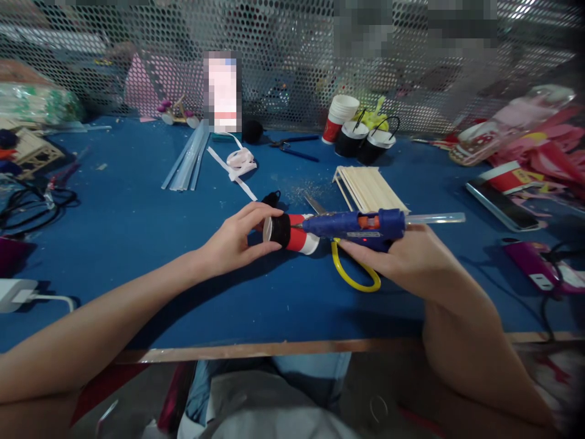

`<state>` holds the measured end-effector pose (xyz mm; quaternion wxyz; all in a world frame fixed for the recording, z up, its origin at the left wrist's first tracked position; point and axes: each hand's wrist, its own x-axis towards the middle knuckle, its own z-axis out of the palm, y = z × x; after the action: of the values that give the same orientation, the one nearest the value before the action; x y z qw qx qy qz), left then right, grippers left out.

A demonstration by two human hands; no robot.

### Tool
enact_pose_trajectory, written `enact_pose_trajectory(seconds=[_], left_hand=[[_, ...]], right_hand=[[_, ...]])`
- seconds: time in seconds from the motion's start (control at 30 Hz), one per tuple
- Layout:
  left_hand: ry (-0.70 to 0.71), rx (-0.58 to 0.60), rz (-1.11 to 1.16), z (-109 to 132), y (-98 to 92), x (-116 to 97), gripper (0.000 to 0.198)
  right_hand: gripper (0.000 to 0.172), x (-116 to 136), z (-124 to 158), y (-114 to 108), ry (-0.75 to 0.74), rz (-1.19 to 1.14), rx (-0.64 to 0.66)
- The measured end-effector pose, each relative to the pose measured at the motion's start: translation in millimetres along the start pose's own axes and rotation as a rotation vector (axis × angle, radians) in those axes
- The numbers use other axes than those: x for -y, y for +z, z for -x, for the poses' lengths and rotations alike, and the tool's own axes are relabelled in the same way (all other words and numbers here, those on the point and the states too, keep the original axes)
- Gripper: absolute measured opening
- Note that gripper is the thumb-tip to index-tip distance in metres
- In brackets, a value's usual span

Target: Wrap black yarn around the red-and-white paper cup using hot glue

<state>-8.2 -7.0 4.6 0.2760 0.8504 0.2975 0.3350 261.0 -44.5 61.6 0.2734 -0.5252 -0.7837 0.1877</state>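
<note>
At the paper cup's [298, 241] left, left hand [235, 238] fingers pinch its black end [281, 232]; axis sideways; at its right, right hand [414, 256] fingers wrap glue gun [340, 224], nozzle [299, 225] at cup's side.

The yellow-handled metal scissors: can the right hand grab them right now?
Probably not: the right hand is busy holding the blue plastic glue gun. If it were free, it likely could, since the scissors lie close by and much of their yellow loop is uncovered.
</note>
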Motion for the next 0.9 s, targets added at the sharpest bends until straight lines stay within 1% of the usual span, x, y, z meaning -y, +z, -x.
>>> enact_pose_trajectory(seconds=[0.07, 0.13, 0.3, 0.4, 0.5, 0.6, 0.8, 0.9], left_hand=[[-0.002, -0.002, -0.006, 0.1, -0.1, 0.4, 0.043], [-0.002, -0.001, -0.017, 0.1, -0.2, 0.8, 0.043], [0.006, 0.008, -0.035, -0.3, -0.4, 1.0, 0.043], [0.01, -0.001, -0.039, -0.7, -0.4, 0.8, 0.043], [0.004, 0.001, -0.043, -0.7, -0.4, 0.6, 0.044], [0.004, 0.005, -0.047, -0.4, -0.5, 0.6, 0.044], [0.011, 0.002, -0.042, -0.2, -0.3, 0.0, 0.043], [0.014, 0.003, -0.053, -0.1, -0.4, -0.4, 0.043]], right_hand=[[0.021, 3.3, 0.6, -2.1, -0.121, 0.175, 0.086], [0.024, 6.1, 1.7, -3.4, -0.243, 0.358, 0.127], [0.036, 7.8, 7.0, -4.2, -0.533, 0.659, 0.04], [0.04, 8.2, 9.6, -3.5, -0.622, 0.755, -0.006], [0.04, 10.0, 11.7, -2.6, -0.619, 0.758, -0.045], [0.039, 13.5, 13.6, -1.7, -0.558, 0.664, -0.036], [0.028, 27.8, 10.1, 0.2, -0.25, 0.4, 0.008], [0.027, 32.9, 7.4, 0.4, -0.207, 0.335, 0.031]])
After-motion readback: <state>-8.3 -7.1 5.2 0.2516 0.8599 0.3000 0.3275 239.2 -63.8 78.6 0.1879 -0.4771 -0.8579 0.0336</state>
